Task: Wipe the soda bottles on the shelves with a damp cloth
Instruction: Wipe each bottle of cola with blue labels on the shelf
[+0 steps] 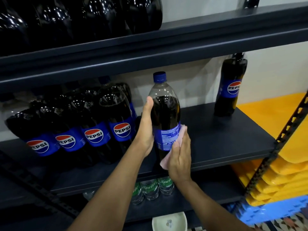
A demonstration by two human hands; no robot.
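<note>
The full bottle [165, 112] on the middle shelf [216, 130] looks heavy and slick, best gripped mid-body as the left hand [146, 129] wraps it, while the flat right hand [180, 157] presses the cloth [183, 131] to its label.

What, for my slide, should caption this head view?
Left hand steadies a blue-capped plastic cola bottle at a dark shelf while right hand presses a pink cloth to its label.

Your left hand [146, 129] is holding the upright Pepsi bottle [165, 110], fingers seemingly behind it; your right hand [180, 157] is pressing a pink cloth [183, 130] onto its label.
</note>
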